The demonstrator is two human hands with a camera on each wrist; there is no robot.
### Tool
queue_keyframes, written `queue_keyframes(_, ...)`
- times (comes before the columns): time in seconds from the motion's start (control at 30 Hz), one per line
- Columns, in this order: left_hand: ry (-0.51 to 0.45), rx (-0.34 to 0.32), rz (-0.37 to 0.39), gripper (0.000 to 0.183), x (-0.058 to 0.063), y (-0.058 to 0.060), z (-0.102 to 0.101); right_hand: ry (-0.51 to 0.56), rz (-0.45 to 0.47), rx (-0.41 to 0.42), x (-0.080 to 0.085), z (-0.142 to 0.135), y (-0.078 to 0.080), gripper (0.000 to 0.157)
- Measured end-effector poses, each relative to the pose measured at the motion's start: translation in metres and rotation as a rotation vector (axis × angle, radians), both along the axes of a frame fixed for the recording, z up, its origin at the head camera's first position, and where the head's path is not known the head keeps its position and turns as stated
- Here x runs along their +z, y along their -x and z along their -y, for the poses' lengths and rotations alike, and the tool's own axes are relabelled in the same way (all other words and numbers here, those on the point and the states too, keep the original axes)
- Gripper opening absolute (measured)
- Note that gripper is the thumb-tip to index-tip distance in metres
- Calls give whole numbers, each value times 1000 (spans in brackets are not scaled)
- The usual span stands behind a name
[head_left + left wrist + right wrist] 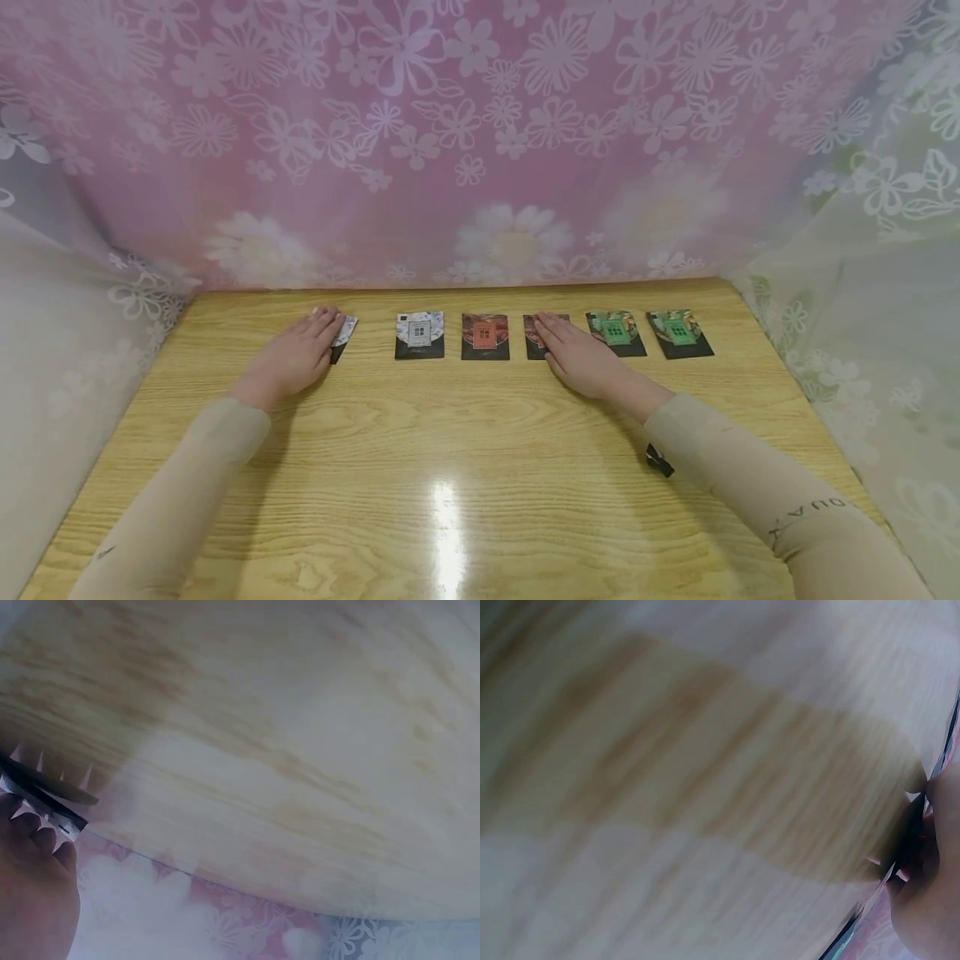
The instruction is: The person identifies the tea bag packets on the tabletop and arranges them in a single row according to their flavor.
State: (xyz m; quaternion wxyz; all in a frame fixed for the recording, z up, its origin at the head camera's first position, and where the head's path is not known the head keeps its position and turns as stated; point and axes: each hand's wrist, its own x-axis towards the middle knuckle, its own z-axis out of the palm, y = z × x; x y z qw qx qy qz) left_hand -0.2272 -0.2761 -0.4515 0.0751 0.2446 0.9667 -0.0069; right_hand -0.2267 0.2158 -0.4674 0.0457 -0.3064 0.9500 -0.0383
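Observation:
Six flat sachets stand in a row across the far part of the wooden table. My left hand (pixel 294 357) lies over the leftmost one, a white-and-black sachet (pixel 345 332), with fingers stretched forward and hiding most of it. In the left wrist view, the fingertips of this hand (pixel 37 896) touch a dark sachet (pixel 46 801). Over a red-and-black sachet (pixel 535 343) rests my right hand (pixel 583 357), its fingers extended. Between the hands lie another white-and-black sachet (pixel 420 335) and a red-and-black sachet (pixel 485 337).
Right of my right hand are two green-and-black sachets, one (pixel 617 333) close beside it and one (pixel 680 334) at the row's end. A small black object (pixel 659 460) shows by the right sleeve. A floral curtain (pixel 480 167) hangs behind the table (pixel 360 483).

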Motion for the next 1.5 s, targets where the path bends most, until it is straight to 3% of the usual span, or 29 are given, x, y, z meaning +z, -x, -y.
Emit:
queue_keyframes(0.3,2,1,17,62,-5,3,-17,-8,19,-9,1,0,0,62)
queue_keyframes(0.6,-13,93,-8,62,-12,-1,-33,-14,19,-11,1,0,0,61)
queue_keyframes(0.9,20,136,-15,62,-10,-3,-44,-22,-2,2,0,-1,1,60)
queue_keyframes(1.5,49,142,-12,62,-8,-4,-60,-8,-9,3,3,0,-1,61)
